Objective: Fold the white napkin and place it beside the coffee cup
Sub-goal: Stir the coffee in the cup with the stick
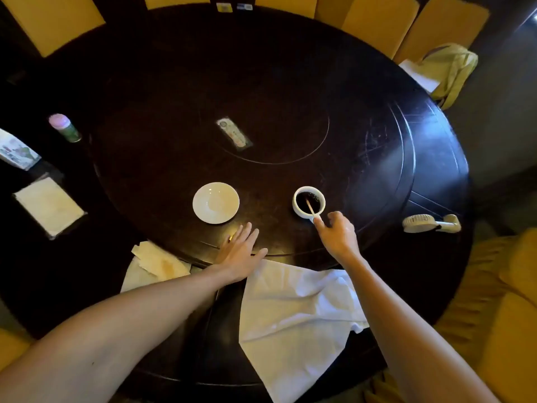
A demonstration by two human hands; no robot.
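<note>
A person's right hand [337, 237] pinches the stir stick [310, 207] in the coffee cup [308, 202]; the left hand [241, 254] lies flat, empty, left of the cup. The white napkin [293, 321] sprawls unfolded nearer the person.

On the bench [290, 82] were counted one coffee cup [308, 202] holding one stirring stick [310, 207], one white saucer [216, 202] and one white napkin [293, 318]. Also noted: one handheld fan [430, 223], one capped bottle [64, 128] and two hands, left [239, 254] and right [337, 235].
</note>
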